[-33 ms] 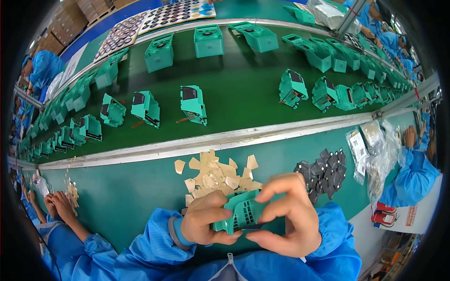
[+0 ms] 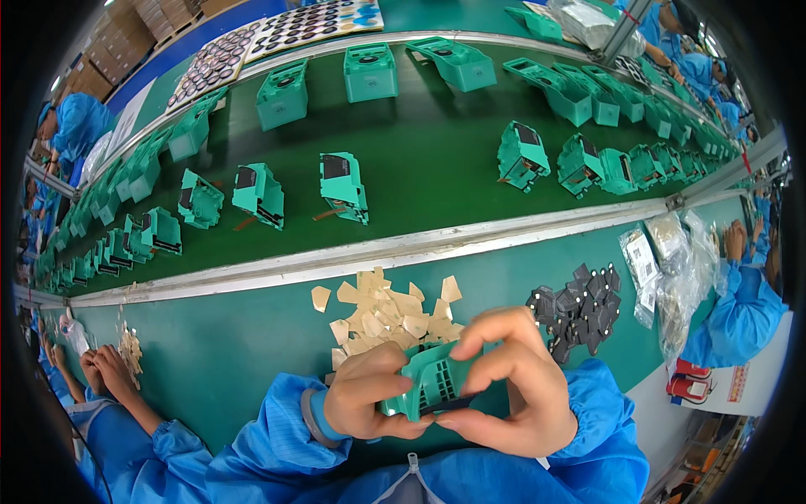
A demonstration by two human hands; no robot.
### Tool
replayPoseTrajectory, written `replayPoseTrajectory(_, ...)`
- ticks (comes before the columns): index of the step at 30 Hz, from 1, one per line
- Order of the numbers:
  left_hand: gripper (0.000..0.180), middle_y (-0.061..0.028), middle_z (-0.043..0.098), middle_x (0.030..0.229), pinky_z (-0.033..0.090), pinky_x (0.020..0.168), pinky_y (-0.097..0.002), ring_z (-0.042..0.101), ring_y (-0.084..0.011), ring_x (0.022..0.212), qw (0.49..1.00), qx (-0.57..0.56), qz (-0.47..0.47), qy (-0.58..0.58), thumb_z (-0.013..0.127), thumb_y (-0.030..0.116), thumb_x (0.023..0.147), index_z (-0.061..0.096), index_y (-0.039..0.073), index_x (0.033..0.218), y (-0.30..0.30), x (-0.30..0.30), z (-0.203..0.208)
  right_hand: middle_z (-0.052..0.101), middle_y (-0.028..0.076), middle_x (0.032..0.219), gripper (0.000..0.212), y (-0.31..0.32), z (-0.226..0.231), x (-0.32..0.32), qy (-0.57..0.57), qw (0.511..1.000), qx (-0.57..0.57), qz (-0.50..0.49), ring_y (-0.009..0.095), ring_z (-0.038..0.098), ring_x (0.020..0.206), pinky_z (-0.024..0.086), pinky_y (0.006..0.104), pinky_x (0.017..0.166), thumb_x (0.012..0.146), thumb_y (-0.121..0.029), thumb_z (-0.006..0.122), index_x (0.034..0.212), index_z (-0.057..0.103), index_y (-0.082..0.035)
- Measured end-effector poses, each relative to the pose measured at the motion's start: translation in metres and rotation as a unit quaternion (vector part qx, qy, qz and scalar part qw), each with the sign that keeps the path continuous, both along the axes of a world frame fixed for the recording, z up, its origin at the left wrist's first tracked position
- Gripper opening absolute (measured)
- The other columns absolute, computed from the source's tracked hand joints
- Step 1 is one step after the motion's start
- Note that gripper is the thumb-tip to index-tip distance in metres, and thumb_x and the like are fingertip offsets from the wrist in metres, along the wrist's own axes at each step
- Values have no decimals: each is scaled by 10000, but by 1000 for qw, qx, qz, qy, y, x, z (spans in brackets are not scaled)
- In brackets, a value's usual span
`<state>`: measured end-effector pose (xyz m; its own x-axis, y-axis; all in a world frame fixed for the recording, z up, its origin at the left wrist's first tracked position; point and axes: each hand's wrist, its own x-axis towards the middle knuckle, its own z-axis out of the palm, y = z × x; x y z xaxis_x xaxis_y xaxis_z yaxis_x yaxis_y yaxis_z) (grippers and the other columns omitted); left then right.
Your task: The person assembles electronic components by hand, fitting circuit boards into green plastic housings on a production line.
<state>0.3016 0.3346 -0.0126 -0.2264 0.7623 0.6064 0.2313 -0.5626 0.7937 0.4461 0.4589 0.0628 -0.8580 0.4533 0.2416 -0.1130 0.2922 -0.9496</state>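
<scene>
A green plastic housing (image 2: 435,382) with rows of vent slots is held tilted in front of my body. My left hand (image 2: 369,395) is closed round its left side, thumb on the front face. My right hand (image 2: 520,386) curls at the right side, with thumb and fingers closed on a dark flat piece (image 2: 454,403) along the housing's lower right edge. Whether that piece is fixed to the housing, I cannot tell. Just beyond the hands lies a pile of beige flat cut pieces (image 2: 382,311). To its right is a heap of black small parts (image 2: 579,311).
Beyond a pale metal rail (image 2: 353,250), a dark green belt (image 2: 428,168) carries several green housings (image 2: 342,186). Clear plastic bags (image 2: 672,277) lie at the right, near a co-worker's sleeve (image 2: 739,323). Another person's hands (image 2: 109,370) work at the left by a small beige pile (image 2: 130,349).
My right fingers and thumb have come closer to the housing's lower right edge, where more of the dark piece now shows. My left hand keeps its hold.
</scene>
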Motion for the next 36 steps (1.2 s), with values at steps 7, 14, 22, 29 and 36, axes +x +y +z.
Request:
replayPoseTrajectory(7, 508, -109, 515, 717, 369, 440, -307, 512, -227, 549, 1000, 15, 1, 24, 817, 98, 623, 463, 65, 986, 7, 5, -5, 490, 125, 1030, 255, 13, -7, 0, -20, 997, -41, 54, 195, 485, 917, 394, 295, 781, 675, 9, 741, 796, 528, -63)
replayPoseTrajectory(14, 510, -112, 535, 725, 387, 451, -303, 528, -230, 567, 999, 7, 7, 49, 825, 114, 619, 460, 60, 971, 10, 8, -2, 502, 130, 1014, 251, 15, -6, 1, -7, 999, -17, 47, 199, 496, 903, 400, 299, 767, 674, 0, 743, 785, 527, -63)
replayPoseTrajectory(22, 497, -106, 546, 726, 396, 446, -305, 543, -235, 578, 998, 7, 11, 54, 830, 128, 618, 454, 66, 938, 16, 10, 3, 508, 133, 1002, 257, 18, -6, 4, -3, 999, -9, 42, 202, 503, 896, 408, 302, 756, 669, -12, 750, 786, 526, -64)
replayPoseTrajectory(29, 443, -100, 495, 673, 376, 419, -303, 514, -230, 525, 995, 0, 12, 104, 804, 99, 623, 458, 50, 896, 18, 11, 7, 497, 134, 1023, 253, 23, -5, 8, -23, 998, -18, 48, 211, 501, 916, 400, 312, 793, 675, -13, 746, 788, 524, -61)
replayPoseTrajectory(36, 296, -102, 455, 590, 310, 395, -313, 428, -227, 441, 987, -161, -3, 3, 710, 56, 568, 469, -8, 728, 8, 20, 13, 491, 129, 1053, 199, 28, -3, 10, -40, 996, -47, 71, 214, 497, 959, 391, 314, 825, 704, 5, 711, 821, 559, -48)
